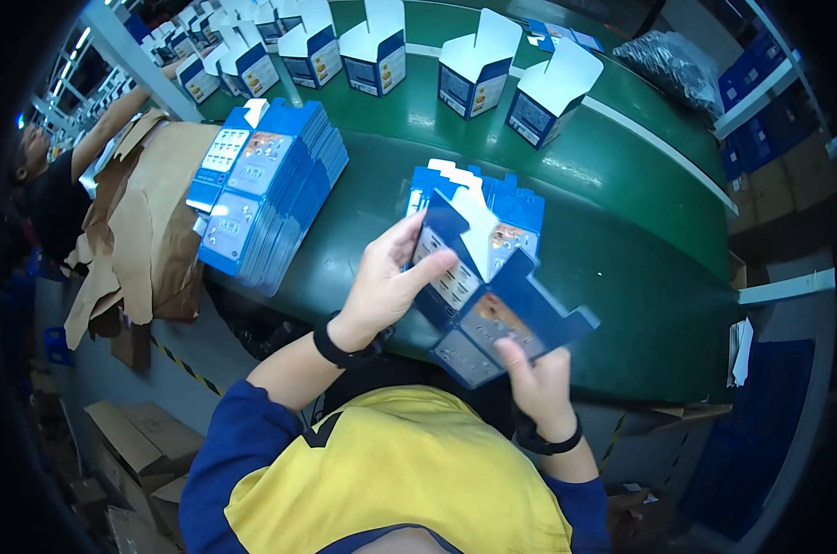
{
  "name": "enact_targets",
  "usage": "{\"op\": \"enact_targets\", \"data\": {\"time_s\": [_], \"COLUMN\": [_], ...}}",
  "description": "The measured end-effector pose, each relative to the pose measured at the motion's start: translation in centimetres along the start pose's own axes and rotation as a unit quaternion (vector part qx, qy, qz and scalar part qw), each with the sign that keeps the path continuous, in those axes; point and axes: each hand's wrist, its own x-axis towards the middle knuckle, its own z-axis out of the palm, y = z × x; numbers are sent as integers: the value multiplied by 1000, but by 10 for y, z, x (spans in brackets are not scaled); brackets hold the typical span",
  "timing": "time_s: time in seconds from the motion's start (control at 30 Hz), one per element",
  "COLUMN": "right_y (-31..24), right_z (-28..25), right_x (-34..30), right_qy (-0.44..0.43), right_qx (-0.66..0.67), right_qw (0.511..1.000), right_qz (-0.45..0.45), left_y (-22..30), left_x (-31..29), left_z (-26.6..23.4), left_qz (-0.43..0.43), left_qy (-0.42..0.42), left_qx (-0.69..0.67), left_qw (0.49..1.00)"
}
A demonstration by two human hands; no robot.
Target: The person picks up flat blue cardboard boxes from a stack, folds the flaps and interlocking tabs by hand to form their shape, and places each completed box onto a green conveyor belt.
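Note:
Between my two hands is a blue flat box blank (497, 319) with printed panels and pale flaps, held tilted in front of my body. My left hand (391, 272) pinches its upper left edge, thumb lying over the printed face. At the lower right edge, my right hand (539, 383) grips it with the thumb on top. Just beyond it a small pile of similar blanks (520, 208) lies on the green table, partly covered by the one I hold. A taller stack of blue blanks (266, 198) stands to the left.
Opened-up white and blue boxes (374, 65) stand in rows along the far side of the green table (640, 305). Brown wrapping paper (151, 222) sits at the left, near another person's arm (109, 129). A clear plastic bag (670, 65) lies far right; cartons (141, 439) are on the floor.

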Motion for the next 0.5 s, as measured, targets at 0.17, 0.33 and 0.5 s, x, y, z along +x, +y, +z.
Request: {"op": "enact_targets", "data": {"time_s": [0.17, 0.33, 0.5], "right_y": [-21, -13, -4], "right_z": [18, 49, 28], "right_x": [-1, 7, 31], "right_qy": [4, 115, 250], "right_qx": [-201, 144, 92], "right_qw": [939, 947, 940], "right_qz": [-279, -264, -214], "left_y": [18, 35, 29], "left_x": [-11, -31, -22], "left_z": [1, 7, 16], "left_qz": [93, 116, 85], "left_qy": [27, 48, 64], "left_qx": [-21, 24, 92], "left_qw": [995, 992, 990]}}
